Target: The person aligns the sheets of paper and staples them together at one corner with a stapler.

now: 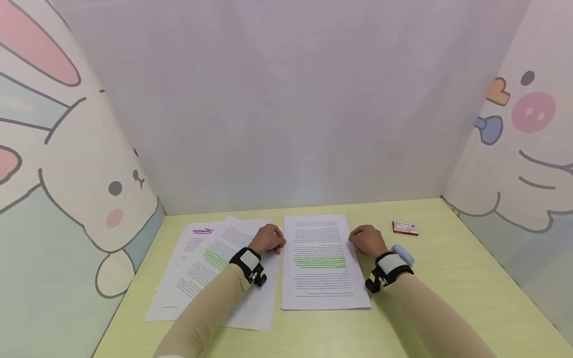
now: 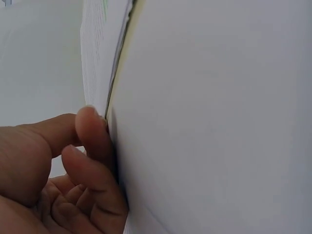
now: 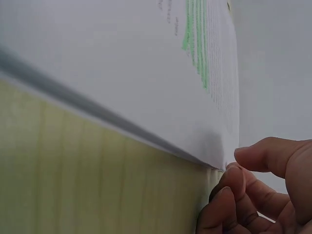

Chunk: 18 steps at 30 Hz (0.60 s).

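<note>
Nearest, two tan sleeves [image 1: 201,308] are slanting in over the yellow table [image 1: 465,268], each ending at a black wrist band [image 1: 245,263]. Beyond the bands, the left hand [image 1: 267,239] is resting at the left edge of a stack of printed sheets [image 1: 318,288], and the right hand [image 1: 369,240] is resting at its right edge. The left hand's fingers are curling loosely, spaced narrowly, with one fingertip meeting the paper edge; I cannot tell whether they are pinching it. The right hand's fingers are also curling, thumb and forefinger standing close together beside the edge; again I cannot tell whether paper is between them. The stack is lying flat between the hands, its top page carrying a green highlighted band [image 1: 320,262]. Left of it, loose printed sheets [image 1: 252,311] are overlapping at angles, partly under the left arm, one bearing a purple scrawl [image 1: 203,231]. Just beside the right wrist band, a small blue object [image 1: 404,254] is sitting; slightly farther, a red-and-white box [image 1: 405,228] is lying. Behind everything a pale wall [image 1: 291,109] is rising, with cartoon figures, a rabbit [image 1: 89,194] among them, decorating the side panels.
</note>
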Motion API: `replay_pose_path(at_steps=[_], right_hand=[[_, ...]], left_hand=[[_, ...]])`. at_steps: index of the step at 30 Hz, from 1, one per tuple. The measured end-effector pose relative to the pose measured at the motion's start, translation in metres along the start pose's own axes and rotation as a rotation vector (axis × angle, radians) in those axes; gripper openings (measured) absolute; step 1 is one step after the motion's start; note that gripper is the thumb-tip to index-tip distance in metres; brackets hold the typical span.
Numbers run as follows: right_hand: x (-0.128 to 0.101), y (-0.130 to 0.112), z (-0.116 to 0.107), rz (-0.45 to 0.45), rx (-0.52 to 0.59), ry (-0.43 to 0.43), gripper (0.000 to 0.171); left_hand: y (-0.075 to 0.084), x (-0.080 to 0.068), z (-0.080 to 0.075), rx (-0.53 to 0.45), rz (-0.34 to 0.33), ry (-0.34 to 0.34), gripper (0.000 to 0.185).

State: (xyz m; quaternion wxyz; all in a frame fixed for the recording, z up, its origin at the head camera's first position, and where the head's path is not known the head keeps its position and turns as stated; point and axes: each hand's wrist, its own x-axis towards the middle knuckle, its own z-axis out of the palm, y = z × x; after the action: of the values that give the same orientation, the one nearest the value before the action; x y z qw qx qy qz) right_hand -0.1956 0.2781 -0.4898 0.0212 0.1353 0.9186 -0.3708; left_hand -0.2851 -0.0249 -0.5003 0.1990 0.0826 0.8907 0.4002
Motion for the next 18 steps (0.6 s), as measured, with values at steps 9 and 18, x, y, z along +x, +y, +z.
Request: replay_pose_path(at_steps=[9, 18], right_hand=[[-0.0046, -0.0078, 0.0034, -0.049, -0.062, -0.005, 0.015], [-0.0023, -0.0066, 0.0037, -0.046, -0.087, -0.021, 0.013]], left_hand=[[-0.0014, 0.0009, -0.0026, 0.001, -0.009, -0.001, 0.012], [-0.0047, -0.0018, -0.0032, -0.026, 0.054, 0.002, 0.012]])
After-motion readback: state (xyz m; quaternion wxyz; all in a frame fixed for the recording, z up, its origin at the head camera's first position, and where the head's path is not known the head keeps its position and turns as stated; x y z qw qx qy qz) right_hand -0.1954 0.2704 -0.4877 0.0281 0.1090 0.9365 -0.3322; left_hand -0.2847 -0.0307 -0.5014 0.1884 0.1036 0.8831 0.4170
